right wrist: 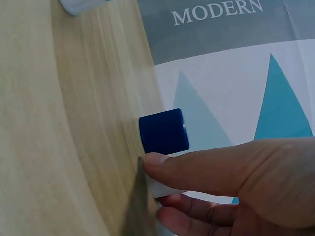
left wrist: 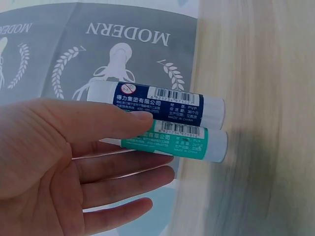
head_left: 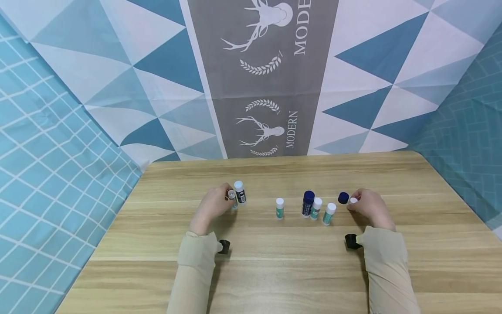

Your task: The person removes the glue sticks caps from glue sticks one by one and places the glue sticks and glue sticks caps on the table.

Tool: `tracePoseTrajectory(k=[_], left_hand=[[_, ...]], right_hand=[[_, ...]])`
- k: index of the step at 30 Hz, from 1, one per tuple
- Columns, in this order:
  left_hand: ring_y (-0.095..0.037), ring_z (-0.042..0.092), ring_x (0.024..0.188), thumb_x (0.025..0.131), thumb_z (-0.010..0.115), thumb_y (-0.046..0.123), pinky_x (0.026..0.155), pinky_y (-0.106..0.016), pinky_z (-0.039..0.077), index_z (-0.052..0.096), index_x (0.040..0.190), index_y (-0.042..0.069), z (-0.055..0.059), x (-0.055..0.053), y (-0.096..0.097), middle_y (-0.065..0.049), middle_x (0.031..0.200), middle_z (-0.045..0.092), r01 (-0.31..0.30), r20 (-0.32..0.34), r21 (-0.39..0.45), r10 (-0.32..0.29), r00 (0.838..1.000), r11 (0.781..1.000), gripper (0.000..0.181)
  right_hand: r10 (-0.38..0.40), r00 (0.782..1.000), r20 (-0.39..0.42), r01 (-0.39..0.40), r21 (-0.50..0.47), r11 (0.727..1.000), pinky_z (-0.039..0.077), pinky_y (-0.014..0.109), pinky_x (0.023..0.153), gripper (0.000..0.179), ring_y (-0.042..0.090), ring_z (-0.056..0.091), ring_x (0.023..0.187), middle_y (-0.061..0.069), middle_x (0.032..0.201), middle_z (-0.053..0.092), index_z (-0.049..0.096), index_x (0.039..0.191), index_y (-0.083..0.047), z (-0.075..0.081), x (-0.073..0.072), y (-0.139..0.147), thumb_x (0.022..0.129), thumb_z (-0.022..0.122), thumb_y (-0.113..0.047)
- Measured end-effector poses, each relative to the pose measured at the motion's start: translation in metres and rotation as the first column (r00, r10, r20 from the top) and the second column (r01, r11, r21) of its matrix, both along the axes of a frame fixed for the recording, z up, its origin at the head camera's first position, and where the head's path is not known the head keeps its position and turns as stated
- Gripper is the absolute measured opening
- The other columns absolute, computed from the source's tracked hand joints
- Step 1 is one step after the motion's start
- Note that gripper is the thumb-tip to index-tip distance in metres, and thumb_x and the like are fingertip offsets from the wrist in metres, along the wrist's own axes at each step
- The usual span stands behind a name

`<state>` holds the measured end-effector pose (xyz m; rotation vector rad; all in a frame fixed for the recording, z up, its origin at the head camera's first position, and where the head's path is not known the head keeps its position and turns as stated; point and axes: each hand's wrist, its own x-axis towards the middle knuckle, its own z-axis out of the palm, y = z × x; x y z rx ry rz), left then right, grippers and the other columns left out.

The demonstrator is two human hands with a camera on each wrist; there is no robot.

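Left grip point(head_left: 211, 206) pinches green-labelled glue stick point(left wrist: 184, 140), thumb across it, long axis upright, base at worktop point(head_left: 274, 279); top looks uncapped, too small to be sure. White-capped navy-labelled glue stick point(left wrist: 199, 105) stands parallel, just beside it, on the far side from the thumb's palm. Right grip point(head_left: 370, 205) pinches small white cap point(right wrist: 165, 191) between thumb and fingers; navy cap point(right wrist: 165, 132) is just beside that cap. Key relation: white cap is well apart from the pinched stick, off to its right, with four capped sticks between: lone green one point(head_left: 279, 209), navy-capped one point(head_left: 307, 205), two more green ones point(head_left: 329, 214). Those last three are nearer the right grip.
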<state>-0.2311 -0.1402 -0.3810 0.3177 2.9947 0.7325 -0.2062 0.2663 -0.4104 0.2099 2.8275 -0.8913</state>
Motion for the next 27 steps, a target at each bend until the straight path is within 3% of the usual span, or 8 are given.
tracePoseTrajectory(k=[8, 15, 21, 27], left_hand=[[-0.032, 0.054, 0.108, 0.082, 0.065, 0.019, 0.087, -0.046, 0.045, 0.054, 0.115, 0.000, 0.004, 0.001, -0.008, -0.015, 0.118, 0.058, -0.024, 0.008, 0.048, 0.024, 1.000, 0.999, 0.040], [-0.033, 0.052, 0.109, 0.081, 0.064, 0.019, 0.089, -0.047, 0.043, 0.051, 0.120, -0.001, 0.009, 0.003, -0.010, -0.017, 0.123, 0.053, -0.016, -0.017, 0.033, 0.017, 1.000, 0.999, 0.046], [-0.035, 0.052, 0.110, 0.082, 0.065, 0.022, 0.090, -0.049, 0.043, 0.050, 0.122, 0.002, 0.017, 0.008, -0.009, -0.017, 0.127, 0.049, -0.046, -0.037, 0.018, 0.047, 0.998, 0.999, 0.048], [-0.036, 0.050, 0.112, 0.081, 0.066, 0.022, 0.093, -0.049, 0.040, 0.050, 0.121, 0.002, 0.027, 0.013, -0.007, -0.018, 0.128, 0.049, -0.031, -0.101, 0.006, 0.031, 0.994, 1.000, 0.048]], right_hand=[[0.010, 1.000, 0.017, -0.010, -0.003, 1.000, 0.042, 0.045, 0.071, 0.043, 0.038, 0.052, 0.090, 0.029, 0.109, 0.052, 0.050, 0.111, 0.008, 0.006, 0.001, -0.003, 0.080, 0.065, -0.018], [0.043, 0.999, -0.026, -0.042, 0.026, 0.999, 0.039, 0.054, 0.078, 0.055, 0.044, 0.049, 0.101, 0.032, 0.119, 0.047, 0.042, 0.123, 0.009, 0.018, 0.003, -0.004, 0.082, 0.063, -0.020], [0.056, 0.995, -0.083, -0.053, 0.041, 0.998, 0.041, 0.053, 0.078, 0.052, 0.044, 0.050, 0.100, 0.031, 0.119, 0.047, 0.043, 0.123, 0.009, 0.032, 0.008, -0.008, 0.084, 0.061, -0.021], [0.075, 0.978, -0.195, -0.062, 0.074, 0.995, 0.041, 0.055, 0.079, 0.044, 0.044, 0.050, 0.102, 0.030, 0.115, 0.052, 0.047, 0.120, 0.009, 0.046, 0.015, -0.015, 0.086, 0.057, -0.017]])
